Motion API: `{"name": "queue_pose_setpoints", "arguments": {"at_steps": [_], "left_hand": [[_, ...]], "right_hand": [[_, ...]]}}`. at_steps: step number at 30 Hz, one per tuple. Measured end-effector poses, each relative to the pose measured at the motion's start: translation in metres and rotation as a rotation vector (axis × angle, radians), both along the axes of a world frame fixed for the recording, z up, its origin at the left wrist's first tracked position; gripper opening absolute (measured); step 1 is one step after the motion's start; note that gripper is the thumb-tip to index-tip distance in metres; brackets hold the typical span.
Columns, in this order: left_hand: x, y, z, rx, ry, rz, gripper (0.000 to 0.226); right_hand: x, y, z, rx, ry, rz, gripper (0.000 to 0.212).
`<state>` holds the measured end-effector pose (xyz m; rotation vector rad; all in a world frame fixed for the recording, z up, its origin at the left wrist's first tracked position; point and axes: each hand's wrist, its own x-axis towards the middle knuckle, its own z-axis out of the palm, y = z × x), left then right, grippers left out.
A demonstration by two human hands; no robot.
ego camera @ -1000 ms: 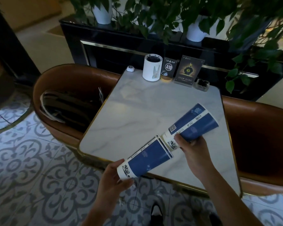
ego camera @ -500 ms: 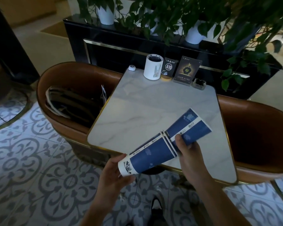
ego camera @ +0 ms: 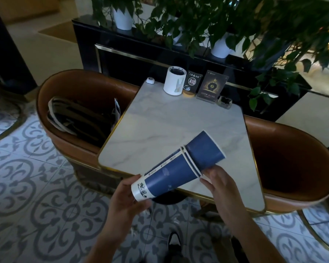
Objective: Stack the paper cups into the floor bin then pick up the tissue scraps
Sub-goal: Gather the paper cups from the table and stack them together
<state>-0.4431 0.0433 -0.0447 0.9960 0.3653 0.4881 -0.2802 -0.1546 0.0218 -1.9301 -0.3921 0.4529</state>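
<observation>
Nested blue paper cups (ego camera: 176, 168) held tilted over near edge of marble bench (ego camera: 171, 126), left hand (ego camera: 126, 201) fingers clamped on base end, right hand (ego camera: 219, 184) fingers clamped at rim bands, tissue scraps (ego camera: 146, 212) on tiled floor (ego camera: 46, 205) below.

Both our bare forearms reach up from the bottom of the view and lean toward each other. Our left hand (ego camera: 128, 201) sits lower and nearer to us, palm turned up and inward, thumb on the near side and fingers curled round the narrow white end of the cup stack (ego camera: 177, 168), closed on it from below. Our right hand (ego camera: 217, 182) is higher and farther out, its back toward us, fingers bent and spread, their tips touching the stack at its middle rims from the underside. The right wrist is straight; the left wrist bends slightly back.
</observation>
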Motion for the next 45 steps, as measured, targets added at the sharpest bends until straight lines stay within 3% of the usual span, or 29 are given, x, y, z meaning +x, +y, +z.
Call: {"name": "queue_pose_setpoints", "arguments": {"at_steps": [3,4,9,11,17,21,26,31,37,42,45], "left_hand": [[0.003,-0.002,0.003,-0.02,-0.009,-0.005,0.072],[0.004,-0.002,0.004,-0.022,-0.011,-0.01,0.072],[0.007,0.001,0.001,-0.009,-0.009,-0.043,0.073],[0.007,0.001,0.0,0.006,-0.017,-0.071,0.07],[0.007,0.001,-0.001,0.018,-0.027,-0.151,0.067],[0.008,0.003,0.0,0.015,-0.016,-0.184,0.07],[0.01,0.001,-0.002,0.034,0.031,-0.221,0.069],[0.017,-0.006,-0.005,0.055,0.058,-0.287,0.066],[0.042,-0.036,0.005,0.124,0.232,-0.376,0.067],[0.079,-0.09,0.005,0.146,0.391,-0.532,0.067],[0.104,-0.132,0.0,0.264,0.465,-0.627,0.065]], "right_hand": [[0.004,-0.001,0.005,0.008,0.059,-0.026,0.013],[0.005,-0.001,0.008,0.026,0.077,-0.053,0.02],[0.011,-0.001,0.029,0.164,0.021,-0.028,0.089],[0.013,0.003,0.039,0.09,-0.038,0.033,0.102],[0.014,0.002,0.05,0.038,-0.018,0.247,0.07],[0.015,-0.007,0.054,0.107,0.024,0.336,0.08],[0.015,-0.014,0.049,0.045,0.034,0.364,0.078],[0.014,-0.035,0.041,0.05,0.093,0.329,0.079],[0.018,-0.081,0.028,0.056,0.114,0.233,0.083],[0.025,-0.151,0.009,0.038,0.174,0.102,0.087],[0.027,-0.203,-0.009,-0.017,0.236,0.015,0.082]]}}
